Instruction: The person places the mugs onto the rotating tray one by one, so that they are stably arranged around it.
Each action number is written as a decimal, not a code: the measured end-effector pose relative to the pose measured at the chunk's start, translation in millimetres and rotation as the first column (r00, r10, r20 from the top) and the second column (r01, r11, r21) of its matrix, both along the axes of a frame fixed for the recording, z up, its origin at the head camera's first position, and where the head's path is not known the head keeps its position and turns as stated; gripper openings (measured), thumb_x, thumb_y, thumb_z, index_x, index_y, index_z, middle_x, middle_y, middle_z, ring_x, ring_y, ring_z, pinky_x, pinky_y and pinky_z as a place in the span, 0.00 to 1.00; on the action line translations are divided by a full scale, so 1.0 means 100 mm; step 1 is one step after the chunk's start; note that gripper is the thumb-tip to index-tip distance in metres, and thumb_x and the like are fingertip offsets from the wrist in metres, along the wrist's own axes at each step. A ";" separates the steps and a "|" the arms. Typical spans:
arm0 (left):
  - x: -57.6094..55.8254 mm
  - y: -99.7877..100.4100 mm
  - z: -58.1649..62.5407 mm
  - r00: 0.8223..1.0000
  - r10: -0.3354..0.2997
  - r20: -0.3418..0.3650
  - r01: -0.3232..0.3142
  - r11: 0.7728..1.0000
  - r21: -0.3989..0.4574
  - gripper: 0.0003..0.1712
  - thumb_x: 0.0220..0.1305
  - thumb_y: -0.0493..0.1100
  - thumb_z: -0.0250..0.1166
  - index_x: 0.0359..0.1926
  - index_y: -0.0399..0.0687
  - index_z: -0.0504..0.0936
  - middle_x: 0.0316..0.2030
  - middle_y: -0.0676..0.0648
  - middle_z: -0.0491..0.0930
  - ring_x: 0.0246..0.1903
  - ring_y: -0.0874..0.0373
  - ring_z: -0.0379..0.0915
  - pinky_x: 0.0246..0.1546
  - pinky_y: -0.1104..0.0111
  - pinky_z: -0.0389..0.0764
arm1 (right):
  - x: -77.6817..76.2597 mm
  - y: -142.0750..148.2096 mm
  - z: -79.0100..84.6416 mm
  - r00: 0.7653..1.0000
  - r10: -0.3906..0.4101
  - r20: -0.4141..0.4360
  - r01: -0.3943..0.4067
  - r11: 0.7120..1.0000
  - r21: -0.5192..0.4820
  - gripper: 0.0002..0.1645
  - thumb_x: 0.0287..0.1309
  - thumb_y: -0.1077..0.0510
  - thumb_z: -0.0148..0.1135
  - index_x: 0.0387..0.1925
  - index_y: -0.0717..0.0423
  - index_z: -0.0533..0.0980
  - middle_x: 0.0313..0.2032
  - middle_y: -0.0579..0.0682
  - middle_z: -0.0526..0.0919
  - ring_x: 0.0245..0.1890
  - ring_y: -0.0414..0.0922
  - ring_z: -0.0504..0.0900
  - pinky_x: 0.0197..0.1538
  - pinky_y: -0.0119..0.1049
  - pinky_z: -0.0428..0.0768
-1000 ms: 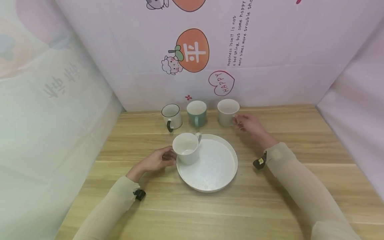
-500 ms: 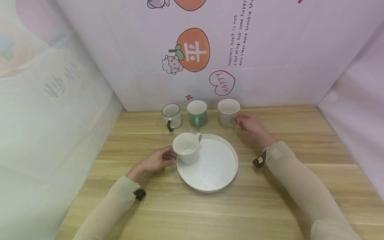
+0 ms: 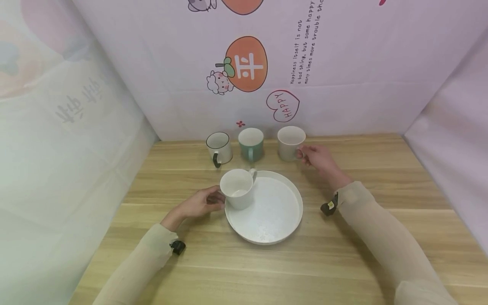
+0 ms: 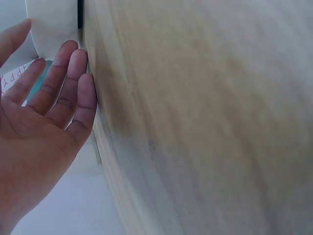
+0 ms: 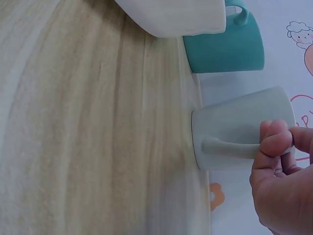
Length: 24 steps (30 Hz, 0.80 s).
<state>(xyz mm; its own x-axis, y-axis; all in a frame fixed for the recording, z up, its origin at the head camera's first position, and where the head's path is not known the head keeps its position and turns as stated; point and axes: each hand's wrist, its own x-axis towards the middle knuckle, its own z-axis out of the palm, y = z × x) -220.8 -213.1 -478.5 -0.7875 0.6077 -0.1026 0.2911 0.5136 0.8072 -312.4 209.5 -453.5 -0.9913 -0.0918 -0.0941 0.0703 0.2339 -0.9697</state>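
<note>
My right hand pinches the handle of a pale grey mug at the back of the table. In the right wrist view, thumb and fingers close on the upper part of that handle, and the mug stands upright. A white mug sits at the left side of a round white tray, its handle toward the back right. Beside this mug and the tray's left rim is my left hand. Its fingers are loosely extended, with the fingertips close to the white surface.
Left of the grey mug stand a teal mug and a white mug with black rim and handle. A printed cloth rises behind the wooden table, and more cloth hangs at both sides.
</note>
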 end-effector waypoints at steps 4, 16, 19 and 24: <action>0.00 0.00 -0.01 1.000 0.007 0.011 -0.007 1.000 -0.002 0.26 0.67 0.44 0.67 0.63 0.49 0.73 0.53 0.46 0.82 0.56 0.52 0.79 0.60 0.60 0.81 | -0.01 0.00 -0.04 1.000 0.001 -0.006 -0.001 0.999 -0.041 0.28 0.75 0.50 0.50 0.52 0.76 0.73 0.31 0.41 0.80 0.25 0.32 0.73 0.30 0.24 0.76; 0.00 0.00 0.01 1.000 -0.007 0.000 0.007 1.000 0.003 0.27 0.67 0.44 0.67 0.65 0.48 0.72 0.54 0.44 0.82 0.56 0.50 0.79 0.60 0.59 0.81 | 0.09 -0.01 0.05 1.000 -0.020 -0.004 0.020 0.997 -0.080 0.24 0.75 0.55 0.50 0.52 0.77 0.72 0.29 0.40 0.81 0.26 0.33 0.74 0.30 0.24 0.75; 0.00 0.01 0.01 1.000 -0.011 -0.002 0.011 1.000 0.010 0.28 0.67 0.43 0.67 0.65 0.46 0.71 0.54 0.43 0.82 0.56 0.48 0.79 0.60 0.57 0.81 | 0.19 -0.02 0.18 1.000 -0.015 0.016 0.017 0.996 -0.085 0.23 0.75 0.57 0.49 0.53 0.79 0.71 0.29 0.41 0.82 0.27 0.35 0.75 0.31 0.25 0.76; 0.00 0.01 0.00 1.000 -0.002 0.004 0.002 1.000 0.018 0.28 0.67 0.40 0.67 0.66 0.44 0.71 0.54 0.41 0.82 0.56 0.45 0.79 0.60 0.54 0.80 | 0.23 -0.01 0.20 1.000 -0.017 0.025 0.019 0.995 -0.095 0.24 0.75 0.57 0.49 0.54 0.79 0.70 0.29 0.42 0.82 0.27 0.35 0.74 0.32 0.25 0.76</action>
<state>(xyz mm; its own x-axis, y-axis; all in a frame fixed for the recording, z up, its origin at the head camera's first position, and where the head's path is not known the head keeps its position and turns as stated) -220.6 -211.7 -478.4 -0.7859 0.6110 -0.0946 0.2890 0.4983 0.8174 -289.1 209.0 -433.7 -0.9905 -0.0834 -0.1093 0.0970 0.1392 -0.9855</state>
